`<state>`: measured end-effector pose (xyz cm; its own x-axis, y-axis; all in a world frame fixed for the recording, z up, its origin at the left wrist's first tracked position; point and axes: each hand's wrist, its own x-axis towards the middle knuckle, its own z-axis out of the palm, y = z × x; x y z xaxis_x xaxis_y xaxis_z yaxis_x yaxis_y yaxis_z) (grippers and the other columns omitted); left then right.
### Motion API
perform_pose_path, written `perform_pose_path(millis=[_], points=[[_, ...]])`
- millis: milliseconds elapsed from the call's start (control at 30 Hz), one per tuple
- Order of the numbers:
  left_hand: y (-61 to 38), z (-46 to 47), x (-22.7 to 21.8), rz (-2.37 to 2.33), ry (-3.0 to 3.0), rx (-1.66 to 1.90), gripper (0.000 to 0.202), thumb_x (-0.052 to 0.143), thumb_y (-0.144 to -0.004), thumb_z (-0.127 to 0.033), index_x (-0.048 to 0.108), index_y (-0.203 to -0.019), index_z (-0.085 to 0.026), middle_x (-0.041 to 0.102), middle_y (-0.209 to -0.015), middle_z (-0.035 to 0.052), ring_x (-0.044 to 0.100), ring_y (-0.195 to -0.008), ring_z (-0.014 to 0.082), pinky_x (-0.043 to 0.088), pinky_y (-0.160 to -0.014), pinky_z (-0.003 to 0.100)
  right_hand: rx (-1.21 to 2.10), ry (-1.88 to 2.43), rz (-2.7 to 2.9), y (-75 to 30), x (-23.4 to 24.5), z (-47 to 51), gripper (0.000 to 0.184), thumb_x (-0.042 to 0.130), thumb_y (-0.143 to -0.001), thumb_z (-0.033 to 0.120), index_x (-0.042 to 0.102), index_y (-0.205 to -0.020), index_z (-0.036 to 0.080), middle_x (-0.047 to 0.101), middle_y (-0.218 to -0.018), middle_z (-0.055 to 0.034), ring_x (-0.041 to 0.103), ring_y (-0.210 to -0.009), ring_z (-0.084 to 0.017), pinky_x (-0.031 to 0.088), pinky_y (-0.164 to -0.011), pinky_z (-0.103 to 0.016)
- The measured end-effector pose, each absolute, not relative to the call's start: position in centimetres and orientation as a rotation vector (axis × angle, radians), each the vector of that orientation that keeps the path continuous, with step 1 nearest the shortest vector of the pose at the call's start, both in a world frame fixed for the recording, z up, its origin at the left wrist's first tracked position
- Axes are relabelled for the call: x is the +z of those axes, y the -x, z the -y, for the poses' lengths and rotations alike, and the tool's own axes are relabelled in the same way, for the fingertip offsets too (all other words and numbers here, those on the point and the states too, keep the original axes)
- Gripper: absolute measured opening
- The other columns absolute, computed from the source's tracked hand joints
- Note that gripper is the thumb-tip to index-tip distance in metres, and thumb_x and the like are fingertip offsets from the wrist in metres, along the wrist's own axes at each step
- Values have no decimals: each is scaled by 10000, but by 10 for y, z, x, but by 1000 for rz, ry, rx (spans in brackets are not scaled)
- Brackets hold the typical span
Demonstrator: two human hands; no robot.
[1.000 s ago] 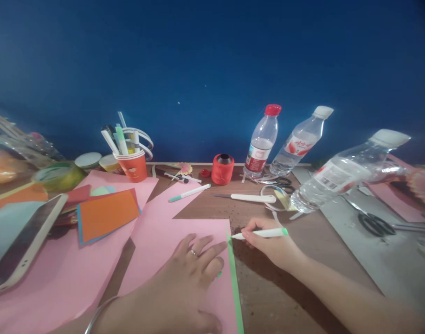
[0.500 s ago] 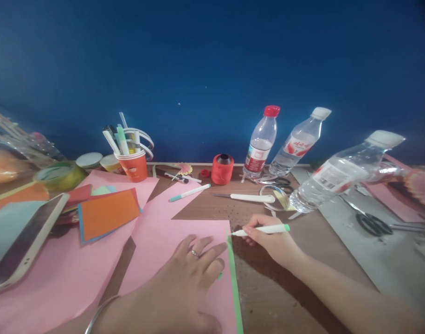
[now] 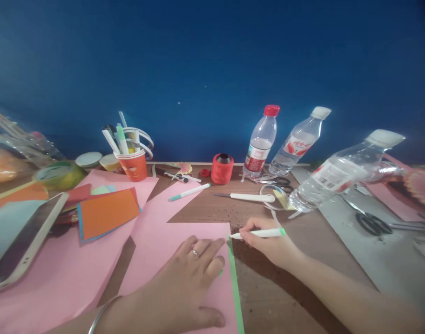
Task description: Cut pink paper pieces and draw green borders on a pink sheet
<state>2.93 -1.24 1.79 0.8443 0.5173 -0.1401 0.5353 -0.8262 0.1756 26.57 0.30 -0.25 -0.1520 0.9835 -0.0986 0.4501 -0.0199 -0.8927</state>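
Pink paper, cut off below, lies partly hidden under the spread, open left hand; at the paper's right edge the right hand grips a marker — brown desk beneath, blue wall beyond.

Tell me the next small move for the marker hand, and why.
Probably draw the marker a little farther up the paper's edge with the right hand: its tip is at the right edge of the pink paper, where the green stripe seems to stop short of the far corner, and the left hand rests on the sheet.
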Motion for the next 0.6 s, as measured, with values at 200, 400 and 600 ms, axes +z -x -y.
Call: perform_pose_path(millis=[200,400,600], points=[[-28,12,14,-816,-2812,-81,666,628,-680,-642,497,-1143,-182,297,-1462,150,389,-1219,356,254,-1009,541,1118,1512,1645,-266,-3,-2,159,571,-760,276,603,-660,157,563,-574,24,436,-520,-100,306,-483,-209],[-30,11,19,-828,-2792,-117,643,628,-682,-634,510,-1126,-184,298,-1463,145,395,-1208,356,267,-1000,537,1124,1501,1647,-265,-2,-4,151,573,-763,274,607,-666,163,567,-574,27,442,-515,-101,313,-481,-210],[-29,11,20,-827,-2786,-78,630,556,-722,-676,511,-1115,-185,313,-1455,142,408,-1194,350,269,-994,531,1105,1494,1674,-266,-4,-2,153,575,-770,283,615,-681,165,572,-581,25,448,-515,-104,317,-479,-211]])
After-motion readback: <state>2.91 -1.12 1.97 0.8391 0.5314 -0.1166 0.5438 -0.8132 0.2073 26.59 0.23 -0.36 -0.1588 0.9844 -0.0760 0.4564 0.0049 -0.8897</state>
